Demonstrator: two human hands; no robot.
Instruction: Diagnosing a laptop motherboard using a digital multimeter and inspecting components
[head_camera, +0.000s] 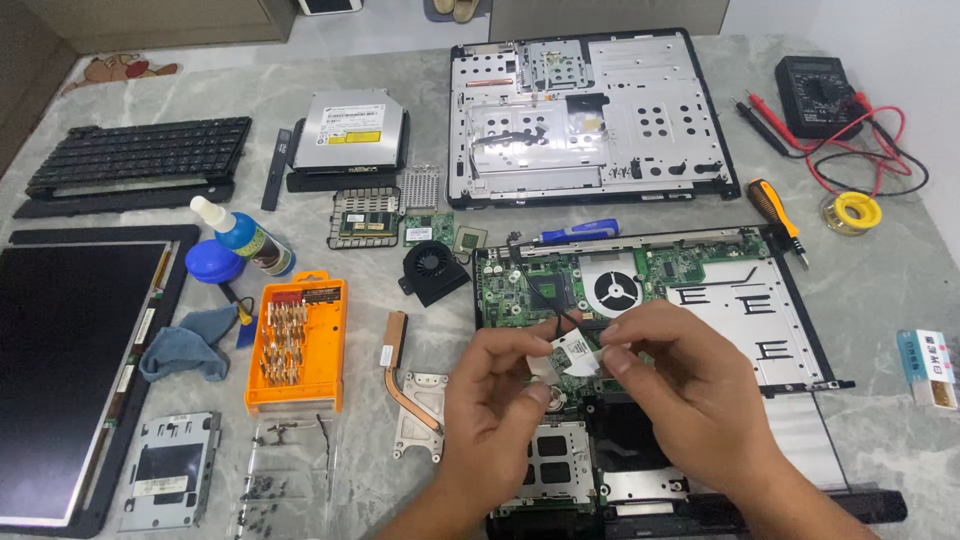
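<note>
While pinched flat: small green card.

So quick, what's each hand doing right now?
Left hand: closed, pinching the small circuit card over the laptop motherboard.
Right hand: closed, pinching the same small circuit card from the other side.
</note>
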